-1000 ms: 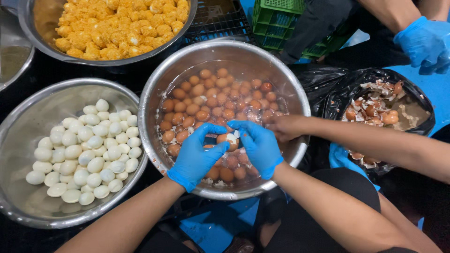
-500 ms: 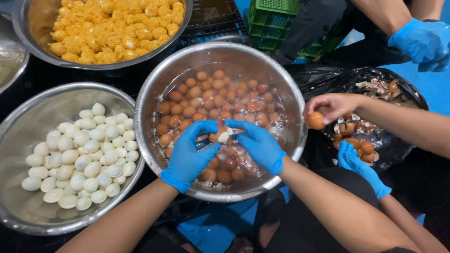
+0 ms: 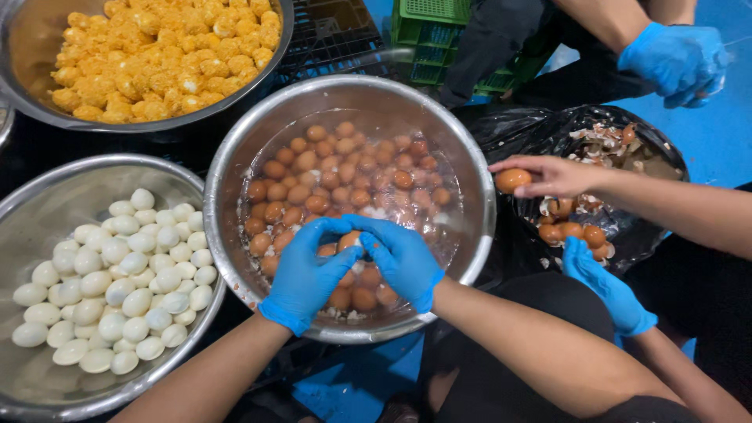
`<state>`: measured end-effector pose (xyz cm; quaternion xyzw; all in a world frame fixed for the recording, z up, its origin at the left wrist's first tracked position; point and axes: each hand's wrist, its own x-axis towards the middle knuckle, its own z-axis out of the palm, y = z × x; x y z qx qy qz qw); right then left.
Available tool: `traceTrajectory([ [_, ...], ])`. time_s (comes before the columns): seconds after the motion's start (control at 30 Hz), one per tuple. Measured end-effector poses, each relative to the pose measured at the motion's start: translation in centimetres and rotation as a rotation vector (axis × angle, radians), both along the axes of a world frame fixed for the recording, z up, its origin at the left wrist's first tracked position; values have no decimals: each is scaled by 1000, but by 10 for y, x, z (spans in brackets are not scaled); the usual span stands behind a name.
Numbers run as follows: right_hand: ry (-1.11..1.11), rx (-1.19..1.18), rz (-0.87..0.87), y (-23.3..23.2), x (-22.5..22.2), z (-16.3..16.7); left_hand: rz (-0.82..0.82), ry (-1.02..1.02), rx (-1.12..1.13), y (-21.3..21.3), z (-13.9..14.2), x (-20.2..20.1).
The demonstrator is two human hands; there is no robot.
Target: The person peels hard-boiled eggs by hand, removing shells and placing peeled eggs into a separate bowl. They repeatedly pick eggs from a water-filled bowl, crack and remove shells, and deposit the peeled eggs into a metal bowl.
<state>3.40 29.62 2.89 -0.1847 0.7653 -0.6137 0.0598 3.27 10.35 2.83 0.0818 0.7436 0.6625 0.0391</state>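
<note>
Blue-gloved left hand [image 3: 304, 276] and right hand [image 3: 401, 258] pinch one smooth brown egg [image 3: 349, 240] over steel bowl [image 3: 235, 157].

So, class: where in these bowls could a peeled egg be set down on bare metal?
Bare metal shows along the left and bottom of the white-egg bowl, and down the yolk bowl's left wall. The middle bowl is crowded: brown eggs, water, both gloved hands, left hand, right hand.

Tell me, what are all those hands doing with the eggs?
The person's left hand and right hand, in blue gloves, hold a brown egg over the middle bowl of brown eggs in water. Peeled white eggs fill the left bowl. A co-worker's bare hand holds another egg over a bag of shells.
</note>
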Motion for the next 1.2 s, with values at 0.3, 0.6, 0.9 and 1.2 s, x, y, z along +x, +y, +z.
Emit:
traceTrajectory([
  [0.3, 182, 213, -32, -1, -1, 4, 11, 26, -20, -5, -7, 1],
  [0.6, 84, 201, -66, -4, -1, -4, 35, -71, 44, 2, -3, 2],
  [0.9, -147, -176, -58, 0, -8, 5, 11, -28, 193, -8, -5, -3],
  [1.2, -435, -413, -50, 21, -31, 6, 53, -324, 591, -20, -11, -17],
])
